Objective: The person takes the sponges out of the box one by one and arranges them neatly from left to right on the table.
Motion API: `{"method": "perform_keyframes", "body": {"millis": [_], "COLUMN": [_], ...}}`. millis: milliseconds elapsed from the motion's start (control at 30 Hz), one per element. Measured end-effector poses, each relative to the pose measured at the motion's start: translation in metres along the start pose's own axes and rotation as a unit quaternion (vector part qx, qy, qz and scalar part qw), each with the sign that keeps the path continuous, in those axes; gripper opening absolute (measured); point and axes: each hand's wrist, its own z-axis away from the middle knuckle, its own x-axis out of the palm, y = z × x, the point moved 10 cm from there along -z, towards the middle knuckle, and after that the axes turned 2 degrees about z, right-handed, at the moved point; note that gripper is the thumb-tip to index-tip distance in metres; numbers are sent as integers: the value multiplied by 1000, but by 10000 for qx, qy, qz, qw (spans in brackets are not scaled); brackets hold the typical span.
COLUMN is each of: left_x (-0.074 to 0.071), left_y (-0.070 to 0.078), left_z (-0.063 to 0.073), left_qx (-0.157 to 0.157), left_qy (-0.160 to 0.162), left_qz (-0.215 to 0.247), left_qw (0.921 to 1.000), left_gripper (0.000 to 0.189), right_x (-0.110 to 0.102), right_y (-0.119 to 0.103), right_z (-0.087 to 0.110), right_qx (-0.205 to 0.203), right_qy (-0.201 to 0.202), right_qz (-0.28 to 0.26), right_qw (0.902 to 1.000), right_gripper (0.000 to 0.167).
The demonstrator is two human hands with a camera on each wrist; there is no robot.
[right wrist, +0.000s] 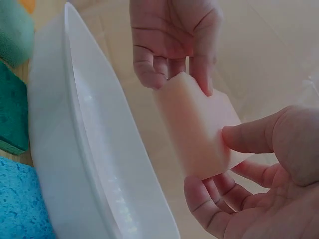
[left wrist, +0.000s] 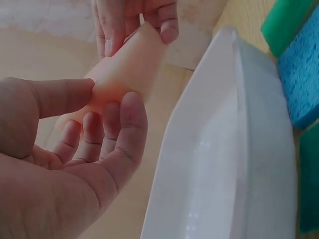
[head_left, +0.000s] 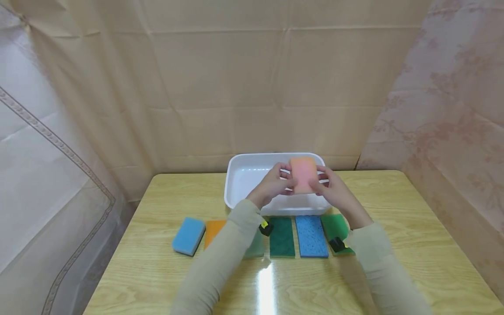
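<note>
A pink sponge [head_left: 303,174] with a peach-orange edge is held up over the right part of a white plastic basin [head_left: 248,175]. My left hand [head_left: 274,183] pinches its left side, thumb on the near face and fingers behind. On the opposite side, my right hand [head_left: 332,187] grips it the same way. Both wrist views show the sponge [left wrist: 130,67] between the two hands, above the level of the basin's rim [right wrist: 75,64]. What I see of the basin's inside is bare white and shiny.
In front of the basin lies a row of sponges: light blue [head_left: 189,236], orange [head_left: 214,229], pale green [head_left: 256,247], dark green [head_left: 282,238], speckled blue [head_left: 312,237] and green [head_left: 334,225]. My forearms partly cover some. The wooden table [head_left: 141,271] ends at a beige curtain [head_left: 220,87] behind.
</note>
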Motion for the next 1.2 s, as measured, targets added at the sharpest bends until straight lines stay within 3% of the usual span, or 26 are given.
{"method": "perform_keyframes", "body": {"millis": [200,533,733,1200], "left_x": [16,36,38,45], "left_y": [-5,-20,-26,-27], "left_z": [7,14,17,21], "left_qx": [33,32,-22,173], "left_qy": [-182,-297,-294,-253], "left_qz": [17,205,177,503], "left_qw": [9998,9993,9994,9983], "left_gripper": [37,34,31,31], "right_x": [-6,-13,-14,-15], "right_y": [4,7,9,11], "right_z": [21,43,46,54], "right_qx": [1,-159,-134,-155], "right_qy": [86,164,157,197], "right_qz": [138,172,274,523], "right_qw": [9999,9996,9994,9983], "right_gripper": [71,65,65,66]}}
